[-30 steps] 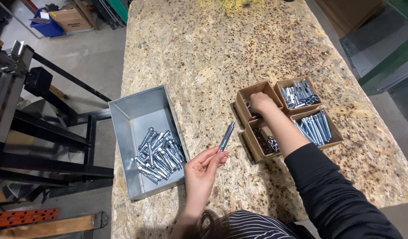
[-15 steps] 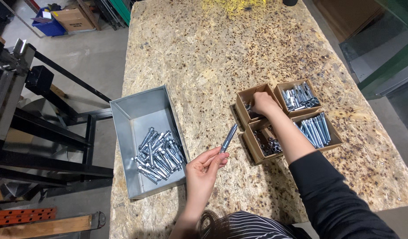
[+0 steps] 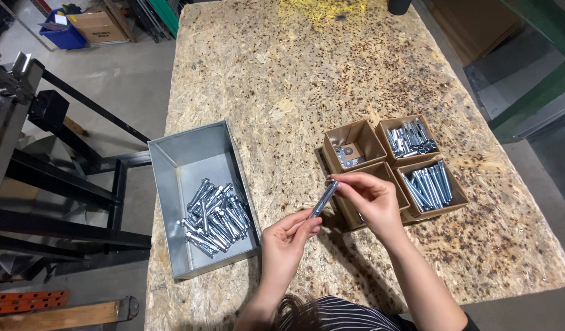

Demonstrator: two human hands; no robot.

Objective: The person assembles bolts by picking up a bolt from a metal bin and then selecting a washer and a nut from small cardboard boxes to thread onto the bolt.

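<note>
Head view. One bolt [image 3: 325, 198] is held above the counter [image 3: 282, 79], between the grey bin [image 3: 190, 153] on the left and the four brown boxes [image 3: 355, 138] on the right. Its long axis runs diagonally, lower end toward the person, upper end up and to the right.

Left hand [image 3: 287, 236]: fingers closed narrow on the bolt's lower end, thumb and forefinger pinching.

Right hand [image 3: 369, 199]: fingertips closed on the upper end, hand hanging over the near-left box and hiding most of it. Whether it holds anything besides the bolt cannot be told.

Both hands sit on the bolt, one at each end. Bin holds loose bolts [image 3: 215, 216]. Far-right and near-right boxes hold metal parts; far-left box holds a few small pieces.
</note>
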